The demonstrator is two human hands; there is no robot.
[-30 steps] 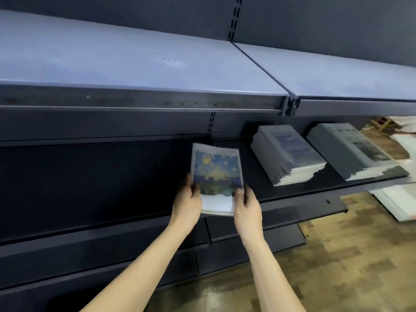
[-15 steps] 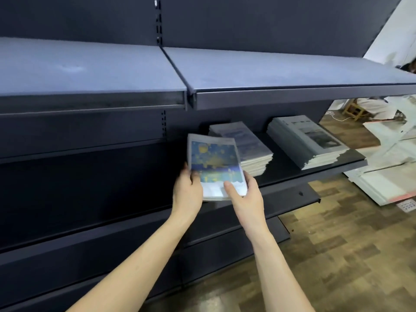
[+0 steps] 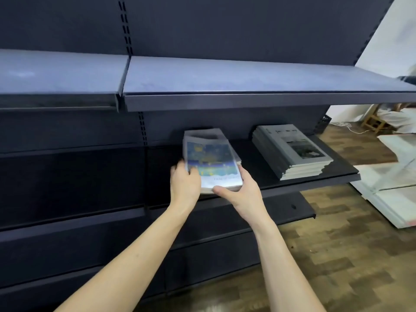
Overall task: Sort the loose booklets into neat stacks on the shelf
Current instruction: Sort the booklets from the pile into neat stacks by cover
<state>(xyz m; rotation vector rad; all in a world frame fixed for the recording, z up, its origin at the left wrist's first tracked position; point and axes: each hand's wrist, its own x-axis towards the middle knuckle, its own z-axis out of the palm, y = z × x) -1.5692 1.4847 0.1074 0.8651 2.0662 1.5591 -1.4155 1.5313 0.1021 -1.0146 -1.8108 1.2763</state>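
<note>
Both bare forearms are reaching up from the bottom of the view toward the dark metal shelving. The left hand [image 3: 185, 181] is gripping the near-left corner of a small bundle of booklets [image 3: 211, 164], thumb lying over the starry blue cover and fingers curling round the left edge. The right hand [image 3: 240, 194] is holding the same bundle at its near-right corner, thumb pressing along the near edge and fingers wrapping underneath at about four o'clock of the cover.

The bundle is sitting over the front part of the middle shelf [image 3: 319, 176], tilted slightly toward the person. Just behind it, at twelve o'clock, a stack of similar booklets [image 3: 203, 135] is peeking out; the picture is blurred there, so the bundle may be resting on that stack, though I cannot tell for sure.

At two o'clock from the hands, well apart on the same shelf, a stack of grey booklets [image 3: 292, 152] is lying flat with ragged front edges.

Above, the upper shelf [image 3: 225, 79] is running across the whole view. Far off at three o'clock, pale flat boards [image 3: 396, 176] are lying on the wooden floor [image 3: 337, 255].
</note>
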